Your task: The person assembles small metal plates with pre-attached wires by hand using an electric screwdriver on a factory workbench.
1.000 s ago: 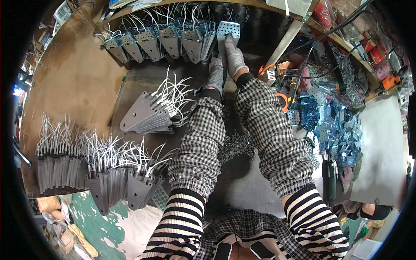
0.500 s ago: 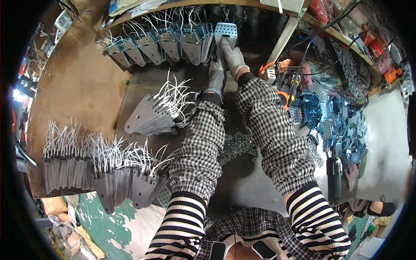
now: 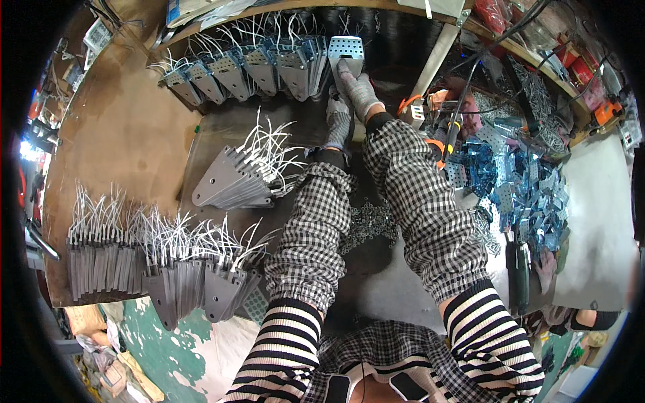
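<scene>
Perforated bracket [image 3: 346,48] sits near the far edge of the bench [image 3: 121,134], just right of the row of wired plates [image 3: 295,75]; from my end of the camera it seems set there to line up with them. My right hand [image 3: 361,91] touches it from the near side, one digit lying against the piece below the dotted face, which I read as steadying it. Whether that grip closes around anything I cannot tell, because the glove hides the rest. My left hand [image 3: 338,115] is just beside and a little nearer, probably giving support low down; its grip I cannot make out either.

Plates in the row lean together, presumably propping one another up, with their leads toward the far edge and out of my way. Mid-bench, a stack of triangular plates [image 3: 232,183] lies fanned, white leads [image 3: 267,144] all to one side, likely to limit tangling. More bundled plates [image 3: 176,285] crowd the near left corner. Loose nuts [image 3: 369,225] lie between my forearms, and blue-tinted brackets [image 3: 514,188] heap toward the right edge, both apparently placed for easy reach.
</scene>
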The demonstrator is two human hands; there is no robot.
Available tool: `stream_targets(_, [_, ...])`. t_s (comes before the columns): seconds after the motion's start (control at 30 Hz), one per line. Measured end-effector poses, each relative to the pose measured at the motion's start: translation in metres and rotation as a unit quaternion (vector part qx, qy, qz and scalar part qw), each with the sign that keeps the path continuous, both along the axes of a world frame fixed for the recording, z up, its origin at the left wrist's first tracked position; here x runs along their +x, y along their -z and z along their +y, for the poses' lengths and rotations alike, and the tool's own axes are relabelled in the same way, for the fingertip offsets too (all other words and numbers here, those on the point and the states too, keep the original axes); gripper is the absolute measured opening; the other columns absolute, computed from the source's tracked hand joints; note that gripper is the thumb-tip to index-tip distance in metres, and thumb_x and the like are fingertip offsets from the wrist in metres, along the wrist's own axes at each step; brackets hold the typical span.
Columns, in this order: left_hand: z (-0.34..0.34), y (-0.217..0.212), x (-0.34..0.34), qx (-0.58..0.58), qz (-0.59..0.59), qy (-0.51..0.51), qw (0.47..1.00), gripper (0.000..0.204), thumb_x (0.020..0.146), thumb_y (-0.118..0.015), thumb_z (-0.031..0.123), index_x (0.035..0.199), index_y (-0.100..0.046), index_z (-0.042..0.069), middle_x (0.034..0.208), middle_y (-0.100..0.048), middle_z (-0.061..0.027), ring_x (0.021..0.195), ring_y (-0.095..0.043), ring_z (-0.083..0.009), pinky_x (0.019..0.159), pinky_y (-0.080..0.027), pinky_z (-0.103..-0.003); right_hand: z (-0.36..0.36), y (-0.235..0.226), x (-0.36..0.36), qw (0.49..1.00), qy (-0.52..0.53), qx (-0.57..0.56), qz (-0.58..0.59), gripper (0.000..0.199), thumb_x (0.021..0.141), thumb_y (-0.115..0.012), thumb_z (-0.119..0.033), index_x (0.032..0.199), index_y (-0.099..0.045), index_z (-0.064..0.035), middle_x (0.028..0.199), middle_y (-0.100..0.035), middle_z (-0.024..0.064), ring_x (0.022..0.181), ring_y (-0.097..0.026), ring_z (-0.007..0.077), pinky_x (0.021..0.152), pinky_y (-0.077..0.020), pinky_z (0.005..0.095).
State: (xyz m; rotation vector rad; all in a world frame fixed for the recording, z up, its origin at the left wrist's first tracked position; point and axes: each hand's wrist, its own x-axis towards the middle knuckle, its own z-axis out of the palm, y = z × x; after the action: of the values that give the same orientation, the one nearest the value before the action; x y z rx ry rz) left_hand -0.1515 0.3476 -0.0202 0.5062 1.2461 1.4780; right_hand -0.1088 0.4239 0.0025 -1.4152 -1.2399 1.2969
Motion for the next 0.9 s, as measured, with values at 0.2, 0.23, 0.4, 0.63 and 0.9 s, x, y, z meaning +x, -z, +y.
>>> stream_targets(0.2, [-0.055,-0.029,0.039,-0.008,0.037,-0.019,0.999,0.069,0.097,-0.044,0.058,0.130,-0.053,-0.001,0.128,-0.059,-0.0179,0.114,-0.056,-0.0320,0.093,-0.046,-0.039,-0.003,-0.005,0.009,1.000,0.004,-0.025,0.007,0.088,0.080,-0.069,-0.060,0.133,-0.049,0.0076,0.126,-0.060,0.0186,0.115,-0.059,0.0270,0.096,-0.0452,0.0336])
stream_targets(0.23, [-0.070,-0.034,0.039,-0.009,0.046,-0.030,0.998,0.069,0.096,-0.044,0.058,0.130,-0.054,-0.002,0.127,-0.059,-0.0180,0.113,-0.057,-0.0322,0.092,-0.046,-0.039,-0.008,-0.009,0.004,1.000,-0.003,-0.024,0.012,0.088,0.080,-0.069,-0.060,0.133,-0.049,0.0076,0.126,-0.060,0.0186,0.115,-0.059,0.0270,0.096,-0.0452,0.0336])
stream_targets(0.4, [-0.118,-0.049,0.023,0.042,0.067,-0.104,0.991,0.058,0.102,-0.043,0.046,0.131,-0.053,-0.002,0.131,-0.057,-0.0125,0.117,-0.052,-0.0233,0.099,-0.041,-0.033,-0.051,-0.026,-0.004,0.996,-0.084,-0.021,0.008,0.113,0.073,-0.065,-0.071,0.139,-0.034,0.0149,0.136,-0.050,0.0308,0.128,-0.051,0.0383,0.105,-0.0398,0.0359])
stream_targets(0.63, [-0.255,-0.190,-0.026,0.210,0.680,-0.084,0.697,0.060,0.090,-0.066,0.023,0.141,-0.042,0.003,0.140,-0.049,-0.0185,0.132,-0.045,-0.0325,0.113,-0.033,-0.042,-0.188,-0.073,0.055,0.982,-0.118,0.059,0.134,0.093,0.087,-0.063,-0.056,0.141,-0.034,0.0135,0.134,-0.054,0.0273,0.125,-0.054,0.0341,0.104,-0.0418,0.0362])
stream_targets(0.9, [-0.225,-0.167,-0.186,-0.151,0.812,0.083,0.558,0.079,0.075,-0.073,0.023,0.146,-0.040,0.018,0.131,-0.058,-0.0185,0.120,-0.057,-0.0334,0.100,-0.047,-0.042,-0.324,-0.074,0.144,0.945,-0.223,0.205,-0.128,0.068,0.085,-0.069,-0.033,0.136,-0.043,0.0041,0.127,-0.055,0.0280,0.119,-0.054,0.0426,0.103,-0.0430,0.0432])
